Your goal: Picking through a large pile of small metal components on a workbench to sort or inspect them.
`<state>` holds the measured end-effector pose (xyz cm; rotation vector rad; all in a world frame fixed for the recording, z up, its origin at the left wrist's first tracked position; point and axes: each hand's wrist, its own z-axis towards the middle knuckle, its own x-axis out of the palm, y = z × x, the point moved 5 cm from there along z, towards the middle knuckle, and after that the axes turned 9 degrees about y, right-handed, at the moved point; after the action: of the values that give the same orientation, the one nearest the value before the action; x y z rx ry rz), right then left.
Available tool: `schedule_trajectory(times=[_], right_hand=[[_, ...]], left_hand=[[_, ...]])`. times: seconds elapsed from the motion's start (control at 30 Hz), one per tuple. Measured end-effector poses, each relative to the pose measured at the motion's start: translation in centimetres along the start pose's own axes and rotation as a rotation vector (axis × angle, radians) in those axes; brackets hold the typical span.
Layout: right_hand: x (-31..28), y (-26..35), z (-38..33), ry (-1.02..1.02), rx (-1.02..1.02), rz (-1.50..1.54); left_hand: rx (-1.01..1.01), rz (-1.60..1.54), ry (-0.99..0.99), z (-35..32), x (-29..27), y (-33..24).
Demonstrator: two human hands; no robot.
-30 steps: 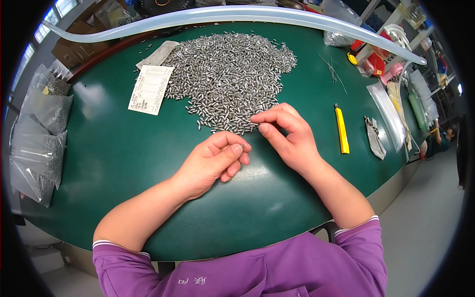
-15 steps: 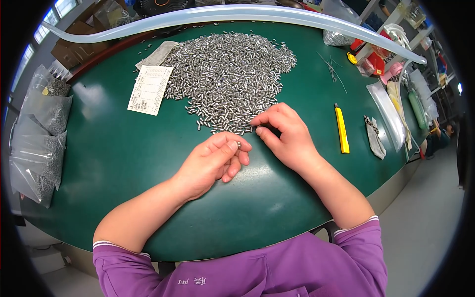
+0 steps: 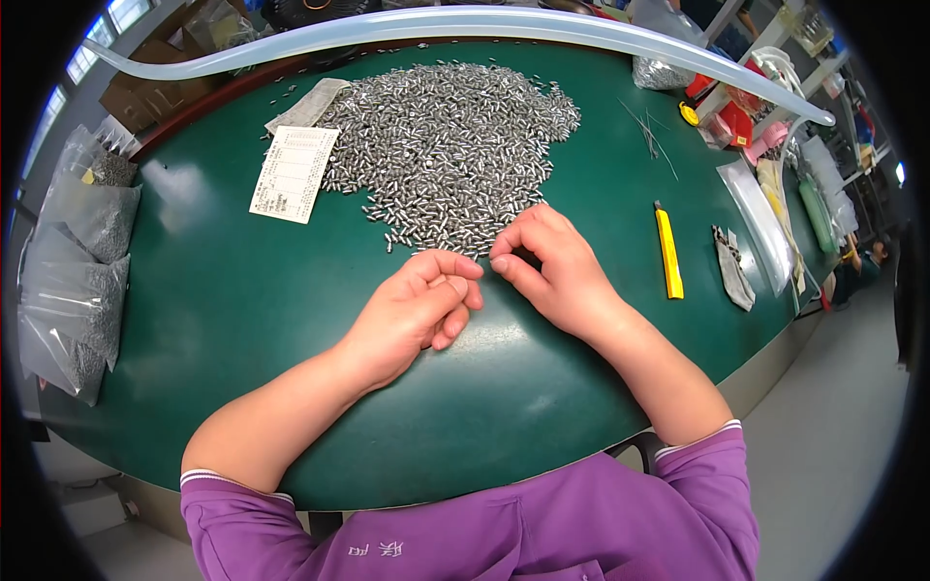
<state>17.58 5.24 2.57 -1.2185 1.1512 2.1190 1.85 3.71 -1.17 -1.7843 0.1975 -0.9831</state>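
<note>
A wide heap of small, shiny, barrel-shaped metal pieces (image 3: 446,145) covers the back middle of the green table (image 3: 242,320). Just in front of its near edge is my left hand (image 3: 412,310), fingers curled and thumb pressed toward them; whatever it may hold is hidden. My right hand (image 3: 554,266) touches the heap's near right edge or hovers close over it, index finger and thumb brought together in a pinch. No piece can be made out between those fingertips. A small gap separates the two hands' fingertips.
A printed card (image 3: 294,174) and a cloth strip (image 3: 310,104) lie left of the heap. Bags of metal pieces (image 3: 82,281) line the left edge. To the right are a yellow cutter knife (image 3: 668,254), thin wires (image 3: 649,136) and a cloth piece (image 3: 734,271). A pale tube (image 3: 465,24) arches overhead.
My right hand has shifted slightly left, toward my left hand. The small metal piece that showed at my left thumb tip is no longer visible. My left index finger has lifted a little.
</note>
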Motion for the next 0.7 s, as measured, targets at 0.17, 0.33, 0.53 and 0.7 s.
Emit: schedule_trajectory(times=[0.17, 0.33, 0.53, 0.7], right_hand=[[0.3, 1.2, -0.2, 0.087, 0.038, 0.599], [0.0, 1.5, -0.1, 0.059, 0.034, 0.621], [-0.9, -0.5, -0.1, -0.095, 0.078, 0.361], [-1.0, -1.1, 0.0, -0.125, 0.074, 0.086]], left_hand=[[0.007, 0.005, 0.052, 0.1, 0.6, -0.2], [-0.008, -0.010, 0.033, 0.0, 0.3, 0.0], [0.024, -0.019, 0.065, 0.0, 0.3, 0.0], [0.024, -0.010, 0.072, -0.1, 0.3, 0.0]])
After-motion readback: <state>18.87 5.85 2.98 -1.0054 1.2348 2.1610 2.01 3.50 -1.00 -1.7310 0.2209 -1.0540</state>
